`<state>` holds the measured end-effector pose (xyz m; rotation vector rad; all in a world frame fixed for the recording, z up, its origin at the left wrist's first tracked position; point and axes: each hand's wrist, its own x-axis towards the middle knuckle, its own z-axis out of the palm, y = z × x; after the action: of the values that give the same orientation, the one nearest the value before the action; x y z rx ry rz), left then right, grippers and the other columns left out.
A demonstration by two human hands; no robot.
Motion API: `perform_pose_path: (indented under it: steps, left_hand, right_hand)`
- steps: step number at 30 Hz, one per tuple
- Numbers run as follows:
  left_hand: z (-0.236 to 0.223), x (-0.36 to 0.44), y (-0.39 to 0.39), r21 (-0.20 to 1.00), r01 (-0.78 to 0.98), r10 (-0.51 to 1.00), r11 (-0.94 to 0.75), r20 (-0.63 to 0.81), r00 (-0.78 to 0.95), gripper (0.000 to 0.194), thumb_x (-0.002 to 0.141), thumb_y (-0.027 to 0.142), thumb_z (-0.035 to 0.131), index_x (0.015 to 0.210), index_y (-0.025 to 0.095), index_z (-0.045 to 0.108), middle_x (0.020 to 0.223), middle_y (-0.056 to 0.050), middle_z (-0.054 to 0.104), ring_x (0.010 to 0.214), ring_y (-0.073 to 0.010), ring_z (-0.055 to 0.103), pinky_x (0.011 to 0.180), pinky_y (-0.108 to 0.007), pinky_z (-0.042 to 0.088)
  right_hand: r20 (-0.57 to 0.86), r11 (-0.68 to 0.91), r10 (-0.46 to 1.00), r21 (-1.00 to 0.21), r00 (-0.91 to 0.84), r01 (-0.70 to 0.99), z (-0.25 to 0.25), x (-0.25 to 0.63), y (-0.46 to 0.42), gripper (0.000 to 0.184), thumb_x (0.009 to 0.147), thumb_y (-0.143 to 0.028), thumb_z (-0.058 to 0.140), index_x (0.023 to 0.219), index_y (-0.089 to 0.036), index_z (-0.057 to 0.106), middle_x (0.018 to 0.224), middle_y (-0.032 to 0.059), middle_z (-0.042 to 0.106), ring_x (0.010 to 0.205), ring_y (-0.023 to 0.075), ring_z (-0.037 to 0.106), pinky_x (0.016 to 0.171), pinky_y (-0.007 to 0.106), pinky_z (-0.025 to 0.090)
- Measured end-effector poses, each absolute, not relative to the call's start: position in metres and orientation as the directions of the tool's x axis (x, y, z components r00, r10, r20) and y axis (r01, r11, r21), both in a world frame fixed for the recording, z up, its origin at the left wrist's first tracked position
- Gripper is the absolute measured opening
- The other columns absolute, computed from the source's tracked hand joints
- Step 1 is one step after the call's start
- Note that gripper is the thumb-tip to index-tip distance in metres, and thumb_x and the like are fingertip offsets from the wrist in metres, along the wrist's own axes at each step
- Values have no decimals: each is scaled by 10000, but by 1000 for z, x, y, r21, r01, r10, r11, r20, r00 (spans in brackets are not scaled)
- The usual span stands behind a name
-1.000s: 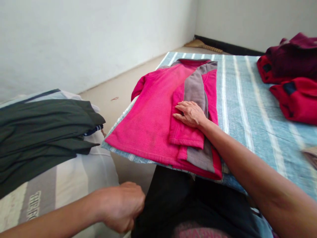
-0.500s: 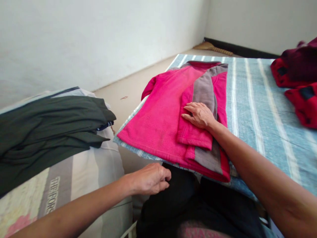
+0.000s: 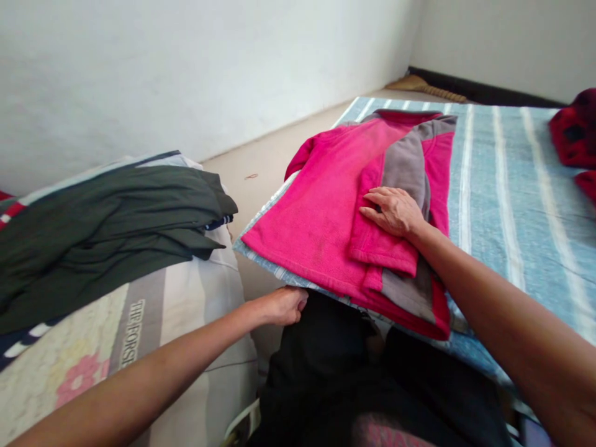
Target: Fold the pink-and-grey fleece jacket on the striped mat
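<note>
A pink and grey fleece jacket (image 3: 316, 217) lies spread on the striped blue cover, its near sleeve (image 3: 384, 245) folded over the front. My right hand (image 3: 393, 211) rests flat on that sleeve, fingers stretched and slightly apart. Below the jacket's hem, my left hand (image 3: 285, 305) is curled into a loose fist by my dark-trousered knee (image 3: 321, 323); nothing shows in it. The fist is close to the cover's front edge and apart from the jacket. Under the folded sleeve, the other parts of the jacket are partly hidden.
Left of me, dark green clothing (image 3: 116, 217) lies on a pale patterned bed (image 3: 186, 310). Red and black clothing (image 3: 570, 133) sits at the right of the blue striped cover (image 3: 535, 217). A floor gap (image 3: 251, 273) separates the two surfaces; a white wall (image 3: 186, 68) stands behind.
My view has turned a little, so the scene sits further right. My left hand has moved up and forward, nearer the cover's edge, still curled. My right hand stays on the sleeve.
</note>
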<state>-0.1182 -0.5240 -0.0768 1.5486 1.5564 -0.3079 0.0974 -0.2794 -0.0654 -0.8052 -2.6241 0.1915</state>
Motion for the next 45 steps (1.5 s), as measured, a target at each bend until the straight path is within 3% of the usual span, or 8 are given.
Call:
perform_pose_path:
  steps: [6,12,20,26,32,37,41,45]
  left_hand:
    - [-82,-135,-528,370,864,579,342,-807,116,129,523,111,527,595,200,466,537,40,502,547,-155,502,485,-239,352]
    - [-85,-145,-526,386,755,527,530,-848,64,62,598,208,542,626,200,487,556,35,562,589,-166,592,548,-249,455]
    - [-87,-199,-522,360,588,566,724,-797,-209,74,626,253,544,617,181,534,587,-5,613,685,-227,660,606,-304,513]
    - [-74,-222,-526,478,406,613,779,-719,-327,321,764,419,468,784,125,595,722,-49,678,836,-262,687,703,-324,535]
    - [-67,-239,-521,622,206,643,755,-643,-416,458,690,603,536,857,179,584,876,-94,717,882,-259,681,738,-365,553]
    - [-66,-216,-531,550,289,607,784,-778,-166,435,530,546,726,735,180,611,702,-64,680,752,-256,674,617,-342,540]
    - [-93,-180,-551,325,576,187,750,-939,287,488,493,640,735,549,180,583,576,-65,624,527,-207,597,456,-317,470]
    - [-124,-162,-565,337,629,168,701,-935,314,558,455,723,668,405,198,485,434,-44,513,382,-180,480,361,-309,391]
  right_hand:
    - [313,821,570,-241,-760,517,-66,97,-279,403,928,-487,437,1107,-200,656,1175,86,647,1074,269,569,925,404,389]
    - [316,828,561,-223,-765,515,-65,96,-280,405,935,-483,422,1095,-191,654,1182,91,639,1070,259,570,921,394,394]
    - [323,825,566,-231,-759,516,-67,95,-280,406,936,-491,423,1097,-194,649,1192,93,635,1086,257,565,927,403,395]
    - [315,828,560,-221,-766,515,-66,94,-281,411,944,-487,412,1109,-190,644,1229,100,619,1127,252,550,941,395,395]
    - [314,824,567,-224,-762,521,-66,92,-282,412,949,-477,410,1132,-186,636,1249,111,606,1163,251,530,953,400,390]
    - [311,827,561,-230,-767,512,-64,91,-283,393,946,-462,429,1126,-181,636,1245,110,610,1158,248,533,960,396,388]
    - [306,820,572,-235,-761,521,-61,89,-284,373,946,-452,439,1113,-185,638,1235,112,613,1162,252,530,962,400,382]
    - [297,813,582,-248,-757,527,-57,86,-286,351,945,-446,450,1097,-193,642,1225,103,616,1161,245,525,965,395,377]
